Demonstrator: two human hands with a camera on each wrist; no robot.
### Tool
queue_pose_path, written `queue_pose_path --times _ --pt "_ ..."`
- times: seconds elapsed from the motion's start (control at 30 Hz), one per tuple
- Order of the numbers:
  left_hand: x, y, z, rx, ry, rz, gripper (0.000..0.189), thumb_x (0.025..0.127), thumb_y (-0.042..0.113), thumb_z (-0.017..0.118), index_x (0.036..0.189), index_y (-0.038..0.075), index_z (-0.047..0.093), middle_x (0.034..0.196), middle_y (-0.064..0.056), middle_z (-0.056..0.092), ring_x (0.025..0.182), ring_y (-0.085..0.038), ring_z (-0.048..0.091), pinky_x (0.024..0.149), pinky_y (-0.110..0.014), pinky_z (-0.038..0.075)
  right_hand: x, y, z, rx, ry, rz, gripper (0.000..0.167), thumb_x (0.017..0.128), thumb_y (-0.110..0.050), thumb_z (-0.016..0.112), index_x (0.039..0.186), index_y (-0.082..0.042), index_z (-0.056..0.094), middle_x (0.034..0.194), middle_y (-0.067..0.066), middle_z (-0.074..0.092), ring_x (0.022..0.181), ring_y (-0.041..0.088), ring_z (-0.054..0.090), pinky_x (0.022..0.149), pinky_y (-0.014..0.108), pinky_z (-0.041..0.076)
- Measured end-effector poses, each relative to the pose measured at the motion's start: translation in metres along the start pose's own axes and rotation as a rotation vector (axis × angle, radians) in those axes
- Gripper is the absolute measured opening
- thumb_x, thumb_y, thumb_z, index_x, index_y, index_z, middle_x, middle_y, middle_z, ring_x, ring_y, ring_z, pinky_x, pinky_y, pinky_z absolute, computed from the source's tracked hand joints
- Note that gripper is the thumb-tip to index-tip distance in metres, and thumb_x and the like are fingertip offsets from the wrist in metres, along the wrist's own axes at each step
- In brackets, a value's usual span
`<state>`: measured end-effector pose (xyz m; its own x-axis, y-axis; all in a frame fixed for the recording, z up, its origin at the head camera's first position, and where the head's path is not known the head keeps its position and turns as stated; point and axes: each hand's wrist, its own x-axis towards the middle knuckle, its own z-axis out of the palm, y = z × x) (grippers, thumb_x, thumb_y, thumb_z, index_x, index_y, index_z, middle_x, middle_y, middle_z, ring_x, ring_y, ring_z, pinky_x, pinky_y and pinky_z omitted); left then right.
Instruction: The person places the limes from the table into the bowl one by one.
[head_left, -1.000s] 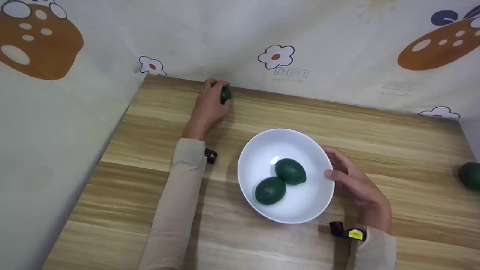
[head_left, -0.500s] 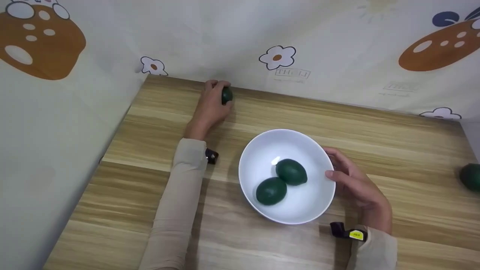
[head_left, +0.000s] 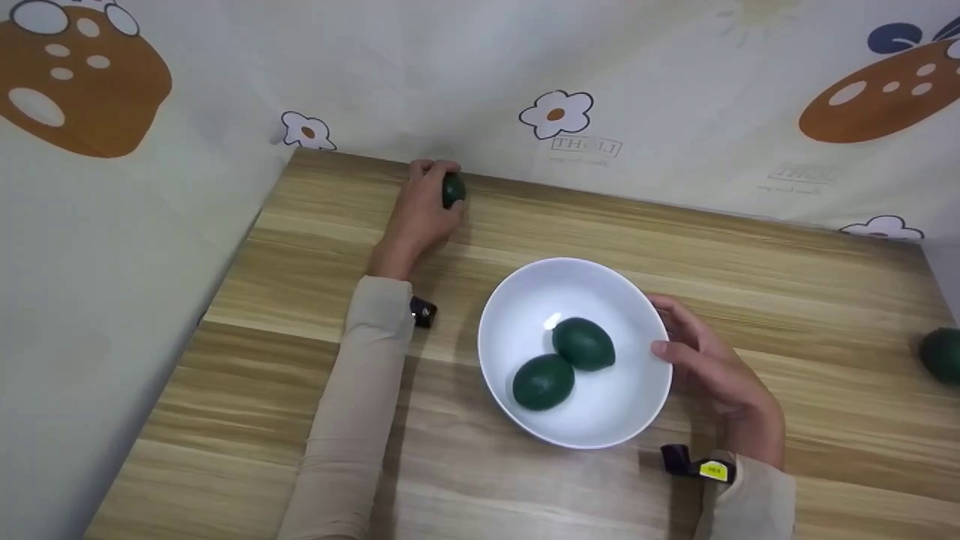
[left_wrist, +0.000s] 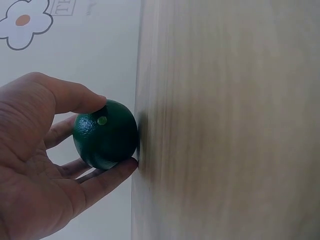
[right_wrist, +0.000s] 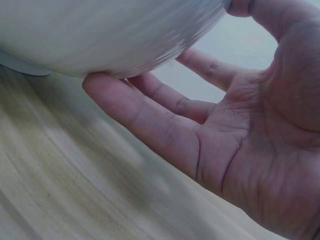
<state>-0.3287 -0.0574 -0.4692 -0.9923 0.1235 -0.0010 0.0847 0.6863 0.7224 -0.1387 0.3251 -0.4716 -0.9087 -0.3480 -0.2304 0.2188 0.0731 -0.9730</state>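
Note:
At the table's back edge, by the wall, my left hand [head_left: 424, 206] grips a smooth, dark green fruit [head_left: 453, 190] with a pale stem spot. In the left wrist view, thumb and fingers close around this fruit [left_wrist: 106, 135], which sits right at the tabletop. My right hand [head_left: 712, 367] holds the right side of a white bowl [head_left: 499, 300], thumb over the rim. The right wrist view has its fingers under the bowl's curved outer wall [right_wrist: 110, 35]. Inside the bowl lie two similar green fruits [head_left: 583, 344], touching each other; one has a small pointed tip.
Another dark green fruit [head_left: 942, 354] lies at the far right, partly cut off by the frame. The wood-grain table [head_left: 810, 300] meets a wall covering [head_left: 420, 75] printed with flowers at the back. A second covered wall [head_left: 97, 300] borders the left edge.

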Motion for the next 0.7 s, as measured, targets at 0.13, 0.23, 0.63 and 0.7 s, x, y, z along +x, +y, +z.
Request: queue_pose_path --times 0.13,0.23,0.63,0.7 --pt "0.0002 -0.0004 0.0003 -0.004 0.003 -0.002 0.054 0.102 0.019 0.067 0.154 0.020 0.049 0.163 -0.015 0.033 0.147 -0.034 0.043 0.121 -0.054 0.043 -0.0005 -0.0001 -0.0009 0.002 -0.014 0.001 0.048 0.102 -0.010 0.054 0.147 -0.025 0.051 0.141 -0.003 0.063 0.115 0.022 0.070 0.090 0.044 0.064" --pt "-0.0002 -0.0004 -0.0001 -0.003 0.005 -0.002 0.054 0.102 0.019 0.067 0.153 0.019 0.049 0.163 -0.014 0.034 0.147 -0.034 0.044 0.121 -0.054 0.043 -0.0005 -0.0002 -0.0016 0.001 -0.027 -0.009 0.047 0.103 -0.010 0.053 0.147 -0.025 0.051 0.141 -0.003 0.063 0.115 0.022 0.070 0.090 0.043 0.064" --pt "-0.0003 0.0002 -0.0033 -0.009 0.010 -0.002 0.056 0.100 0.018 0.068 0.153 0.018 0.050 0.161 -0.014 0.037 0.145 -0.032 0.045 0.124 -0.052 0.042 0.0008 0.0015 -0.0015 -0.038 -0.025 -0.051 0.047 0.102 -0.008 0.052 0.146 -0.023 0.053 0.140 -0.004 0.065 0.116 0.020 0.069 0.091 0.038 0.064" --pt "-0.0006 0.0008 -0.0040 -0.019 0.012 0.004 0.055 0.100 0.018 0.068 0.153 0.017 0.050 0.161 -0.015 0.037 0.145 -0.032 0.045 0.123 -0.052 0.042 0.0007 0.0016 -0.0017 -0.035 -0.029 -0.052 0.047 0.102 -0.008 0.052 0.146 -0.023 0.053 0.140 -0.004 0.065 0.116 0.019 0.069 0.091 0.038 0.064"
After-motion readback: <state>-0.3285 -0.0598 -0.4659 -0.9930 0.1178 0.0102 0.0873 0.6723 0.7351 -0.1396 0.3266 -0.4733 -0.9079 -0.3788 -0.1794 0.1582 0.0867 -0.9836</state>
